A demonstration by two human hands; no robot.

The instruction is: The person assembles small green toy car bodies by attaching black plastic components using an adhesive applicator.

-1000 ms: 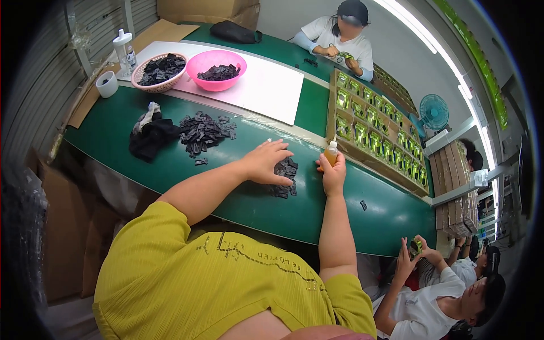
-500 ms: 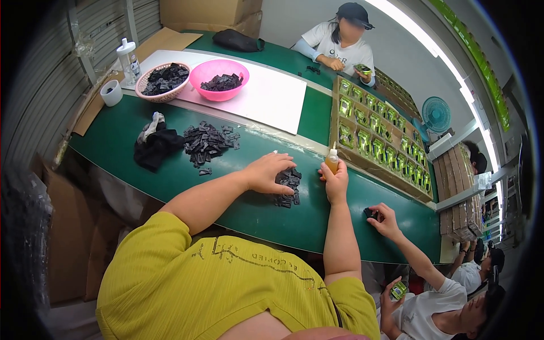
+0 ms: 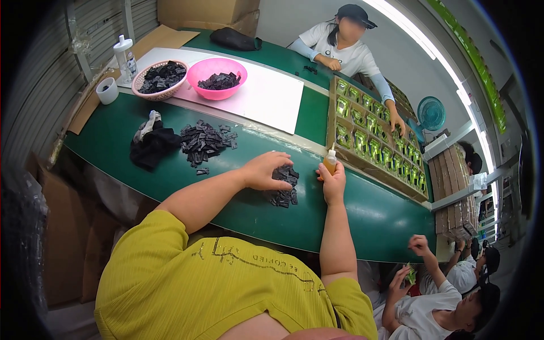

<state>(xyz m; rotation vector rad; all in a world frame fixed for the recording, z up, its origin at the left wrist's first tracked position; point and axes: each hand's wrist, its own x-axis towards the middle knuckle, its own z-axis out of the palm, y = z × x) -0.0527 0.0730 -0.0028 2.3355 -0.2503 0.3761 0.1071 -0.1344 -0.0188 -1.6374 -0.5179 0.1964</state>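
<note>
My left hand [image 3: 264, 171] rests at a small heap of black plastic pieces [image 3: 285, 195] on the green table. Its thumb and fingers stand apart, curving round the heap's left and far sides. Whether a fingertip touches a piece, I cannot tell. My right hand [image 3: 334, 184] is closed round a small squeeze bottle [image 3: 328, 163] of amber liquid, its pale tip upward, just right of that heap. Left of my left hand lies a larger heap of similar black pieces [image 3: 205, 144], beside a crumpled black cloth [image 3: 156, 148] with a whitish part.
A pink bowl [image 3: 238, 85] and a pale woven basket [image 3: 146, 96], both holding black pieces, stand at a white board [image 3: 277, 107]. A cardboard tray [image 3: 334, 122] of green-and-black items lies at the far right. One co-worker [image 3: 345, 48] sits opposite, another [image 3: 425, 311] at my right.
The co-worker opposite has reached a hand into the tray. The co-worker at my right has drawn a hand back off the table. My hands stay almost in place; the bottle tilts slightly.
</note>
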